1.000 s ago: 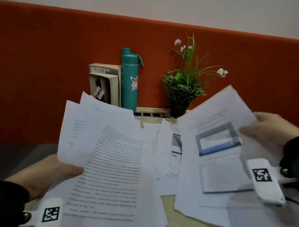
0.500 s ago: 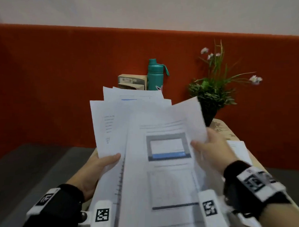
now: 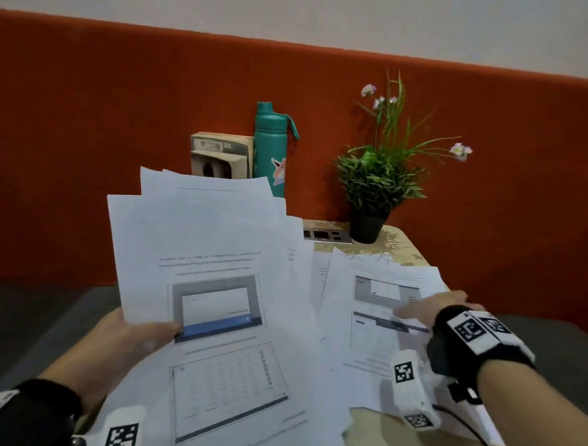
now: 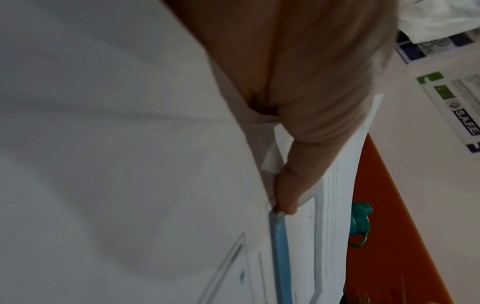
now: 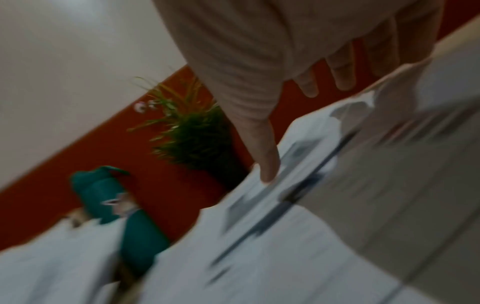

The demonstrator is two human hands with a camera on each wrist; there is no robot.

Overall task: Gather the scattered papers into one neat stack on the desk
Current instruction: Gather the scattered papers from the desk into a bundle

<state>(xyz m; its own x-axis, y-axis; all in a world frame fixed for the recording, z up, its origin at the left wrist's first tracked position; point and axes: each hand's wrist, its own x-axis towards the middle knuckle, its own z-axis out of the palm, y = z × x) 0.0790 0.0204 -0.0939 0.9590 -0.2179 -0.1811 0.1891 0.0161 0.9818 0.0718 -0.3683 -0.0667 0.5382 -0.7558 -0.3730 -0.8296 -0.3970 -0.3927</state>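
My left hand (image 3: 139, 337) grips a fanned bundle of printed papers (image 3: 222, 287) lifted above the desk, thumb on the top sheet with its blue-barred screenshot; the left wrist view shows the thumb (image 4: 291, 185) pinching the bundle (image 4: 130, 144). Its other fingers are hidden under the sheets. More loose papers (image 3: 375, 341) lie on the desk (image 3: 402, 247) to the right. My right hand (image 3: 434, 306) reaches over them with straight, spread fingers; in the blurred right wrist view its thumb (image 5: 267, 164) touches the top sheet (image 5: 285, 246).
A teal water bottle (image 3: 270, 147) and a box (image 3: 221, 155) stand at the back against the orange partition (image 3: 88, 129). A potted plant (image 3: 375, 186) stands at the back right beside a power strip (image 3: 326, 234). The desk's right edge lies just past the loose papers.
My right hand has let go of the held bundle and moved right and down onto the loose papers on the desk. The left hand alone keeps the bundle, lifted and shifted left.
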